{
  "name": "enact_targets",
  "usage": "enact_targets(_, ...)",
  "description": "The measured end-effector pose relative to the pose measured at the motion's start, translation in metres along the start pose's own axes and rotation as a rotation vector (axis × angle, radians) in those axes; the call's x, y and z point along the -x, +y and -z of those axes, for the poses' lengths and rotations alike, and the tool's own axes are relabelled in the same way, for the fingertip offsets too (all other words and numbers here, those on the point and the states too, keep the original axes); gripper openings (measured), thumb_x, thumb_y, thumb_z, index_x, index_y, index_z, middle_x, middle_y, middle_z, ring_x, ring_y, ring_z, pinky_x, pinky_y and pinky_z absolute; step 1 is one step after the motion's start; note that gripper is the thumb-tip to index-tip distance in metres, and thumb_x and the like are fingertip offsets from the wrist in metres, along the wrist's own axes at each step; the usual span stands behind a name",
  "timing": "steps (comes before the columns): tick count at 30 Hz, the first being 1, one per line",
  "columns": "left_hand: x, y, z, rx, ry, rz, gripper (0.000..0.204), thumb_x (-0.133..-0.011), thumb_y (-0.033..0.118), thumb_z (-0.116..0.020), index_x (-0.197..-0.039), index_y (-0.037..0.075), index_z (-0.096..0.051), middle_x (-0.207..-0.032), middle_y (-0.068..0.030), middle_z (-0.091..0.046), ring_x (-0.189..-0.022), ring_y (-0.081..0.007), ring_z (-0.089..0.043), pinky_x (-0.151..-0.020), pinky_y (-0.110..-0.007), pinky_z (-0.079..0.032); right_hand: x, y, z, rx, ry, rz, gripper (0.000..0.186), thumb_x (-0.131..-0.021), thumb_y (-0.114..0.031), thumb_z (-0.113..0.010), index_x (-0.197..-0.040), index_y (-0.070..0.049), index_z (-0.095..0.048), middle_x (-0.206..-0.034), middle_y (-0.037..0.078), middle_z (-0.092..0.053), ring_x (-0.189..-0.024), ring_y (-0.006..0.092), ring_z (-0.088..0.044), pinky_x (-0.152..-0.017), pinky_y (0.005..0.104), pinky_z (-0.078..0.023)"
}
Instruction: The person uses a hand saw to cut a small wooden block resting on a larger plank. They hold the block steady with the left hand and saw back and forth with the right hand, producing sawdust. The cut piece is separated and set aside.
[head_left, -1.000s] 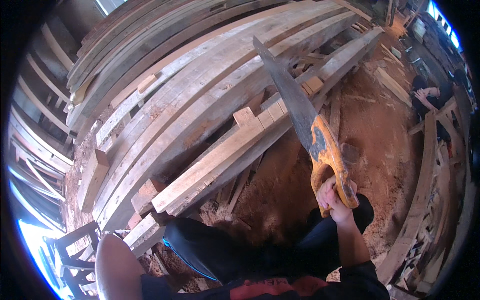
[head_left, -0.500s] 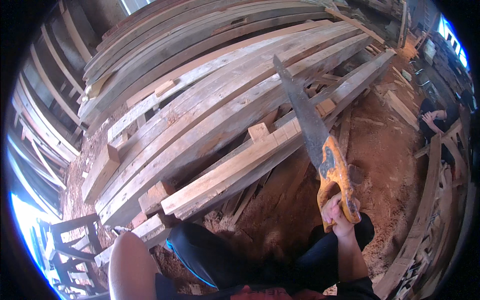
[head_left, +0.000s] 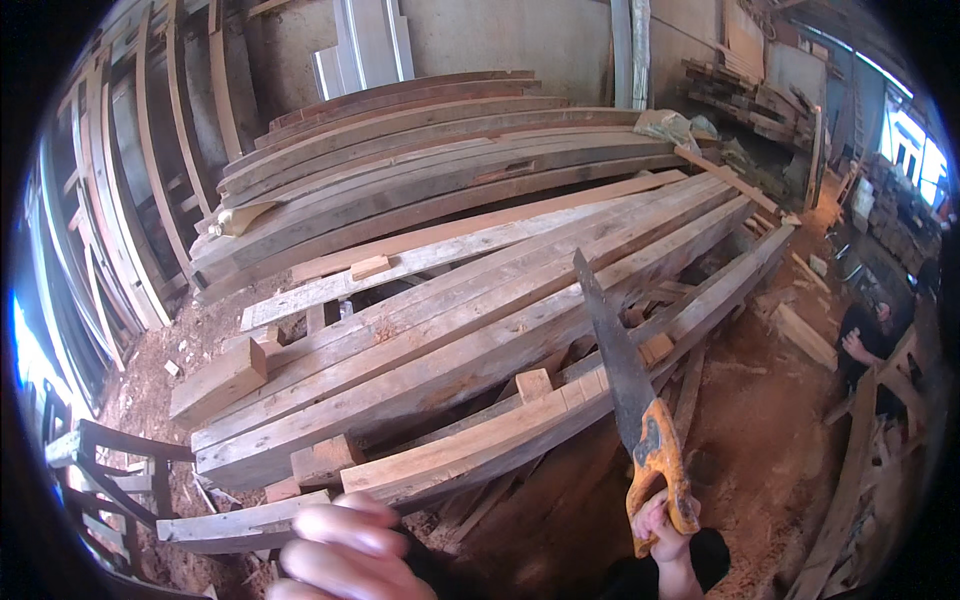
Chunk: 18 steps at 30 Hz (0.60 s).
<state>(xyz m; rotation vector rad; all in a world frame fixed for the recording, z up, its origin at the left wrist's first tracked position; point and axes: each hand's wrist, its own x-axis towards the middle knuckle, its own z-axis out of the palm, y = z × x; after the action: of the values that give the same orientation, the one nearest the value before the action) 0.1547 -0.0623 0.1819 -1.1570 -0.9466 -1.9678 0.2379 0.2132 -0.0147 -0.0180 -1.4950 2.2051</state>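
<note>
My right hand (head_left: 664, 525) is closed round the worn orange handle of a handsaw (head_left: 618, 375). The saw's dark, tapering blade points up and away, and its tip overlaps the long beams in view. Low in the picture, in front of the near beam ends, my left hand (head_left: 350, 550) is raised, slightly blurred. Its fingers are loosely bent and a little apart, with nothing visible in them. Closest to both hands is a pale squared timber (head_left: 480, 435) with several lines across its upper face. A small wood block (head_left: 534, 385) rests beside those lines, and another (head_left: 656, 349) lies farther along.
Long beams (head_left: 430, 350) spread across the middle, with a stack of older planks (head_left: 440, 165) behind. Boards (head_left: 180, 110) lean on the left wall. A wooden frame (head_left: 120, 470) stands at near left. Another person's hand (head_left: 857, 348) shows at right, above scrap wood (head_left: 850, 470).
The view has tilted up, bringing in the back wall. My left hand has come into the picture at the bottom. The saw stays in my right hand, lower in the picture.
</note>
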Motion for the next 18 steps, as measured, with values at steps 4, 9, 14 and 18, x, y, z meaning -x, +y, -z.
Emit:
enact_targets(4,-0.003,-0.008,0.003,0.149,-0.243,0.049,0.079,-0.092,0.061,-0.017,-0.129,0.001,-0.052,-0.092,-0.0204,-0.066,-0.113,-0.0325,-0.049,-0.105,-0.055,-0.024,-0.004,-0.003,0.004,0.054,-0.012,0.007,0.015,-0.09,-0.01,-0.063,-0.092,-0.002,-0.051,-0.062,0.006,-0.051,-0.047,0.0145,-0.048,-0.046,0.03,-0.041)
enact_targets(9,-0.011,0.021,0.017,0.229,-0.356,0.29,0.027,-0.093,0.028,-0.055,-0.113,0.014,-0.065,-0.1,-0.0086,-0.066,-0.108,-0.0234,-0.055,-0.096,-0.055,-0.032,-0.003,0.004,0.005,0.085,-0.056,0.005,0.018,-0.094,-0.016,-0.061,-0.094,-0.004,-0.049,-0.06,0.006,-0.048,-0.047,0.0157,-0.047,-0.045,0.0298,-0.04)
enact_targets(14,-0.013,0.016,0.016,0.245,-0.369,0.309,0.029,-0.092,0.031,-0.059,-0.114,0.013,-0.065,-0.11,-0.0092,-0.064,-0.109,-0.024,-0.056,-0.096,-0.053,-0.035,0.0,0.002,0.006,0.081,-0.056,0.008,0.017,-0.094,-0.016,-0.06,-0.095,-0.003,-0.049,-0.06,0.006,-0.048,-0.046,0.0158,-0.046,-0.045,0.0299,-0.04)
enact_targets(18,-0.013,0.008,0.011,0.222,-0.391,0.316,0.042,-0.092,0.041,-0.054,-0.119,0.01,-0.063,-0.117,-0.0122,-0.062,-0.112,-0.0265,-0.056,-0.097,-0.052,-0.036,0.0,0.009,0.016,0.066,-0.044,0.034,0.017,-0.094,-0.015,-0.06,-0.095,-0.003,-0.048,-0.061,0.006,-0.047,-0.047,0.0157,-0.047,-0.045,0.0301,-0.04)
